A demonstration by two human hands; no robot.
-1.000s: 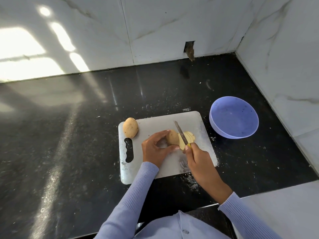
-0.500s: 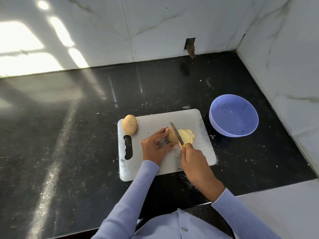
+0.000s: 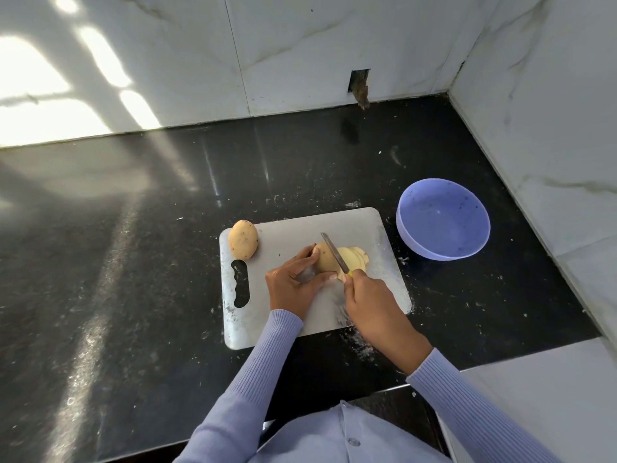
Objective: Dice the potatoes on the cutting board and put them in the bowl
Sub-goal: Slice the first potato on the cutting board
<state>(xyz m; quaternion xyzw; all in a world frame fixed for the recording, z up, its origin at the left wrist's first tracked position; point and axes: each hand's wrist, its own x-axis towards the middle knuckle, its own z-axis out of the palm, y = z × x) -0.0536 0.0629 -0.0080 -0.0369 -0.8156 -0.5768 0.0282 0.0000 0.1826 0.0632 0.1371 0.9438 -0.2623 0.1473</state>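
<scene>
Change: since a second ago I see the knife (image 3: 335, 252) shifted left along the potato, nearer my left fingers, with more slices fanned out to its right.
Potato in hand: the half-cut potato (image 3: 325, 259) lies mid-board, slices (image 3: 354, 256) leaning beside it.
Left hand: my left hand (image 3: 292, 285) pinches the uncut end, fingers curled round it.
Right hand: my right hand (image 3: 370, 300) is clamped on the knife's yellow handle, blade laid across the potato.
Cutting board: the grey cutting board (image 3: 367, 225) sits on the black surface (image 3: 133, 262).
Second potato: a whole potato (image 3: 243, 239) waits at the board's far-left corner, untouched.
Bowl: the purple bowl (image 3: 442, 219), just beside the board's right edge, holds no potato.
Progress: early, I judge; slicing only, no dicing yet, nothing transferred.
</scene>
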